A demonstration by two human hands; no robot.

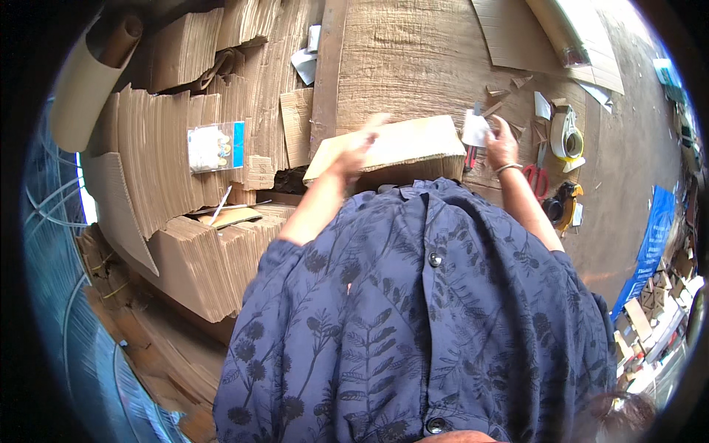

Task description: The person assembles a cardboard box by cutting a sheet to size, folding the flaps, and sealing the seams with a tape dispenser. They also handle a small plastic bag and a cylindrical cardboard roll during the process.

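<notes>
At the frame's centre, we seem to be handling a carton (399,142), our blurred left hand (353,155) at its left end, grip unclear, our right hand (502,148), apart, pinching a white slip (475,128); the next move calls for steadying the carton.

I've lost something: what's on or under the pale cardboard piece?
Over the cardboard piece, only the blurred left hand shows, at its left part; whatever lies underneath is covered.

Apparently a packing workshop: stacked cardboard (151,159) stands at frame left; scissors (540,167) and a tape dispenser (568,203) lie right.
</notes>
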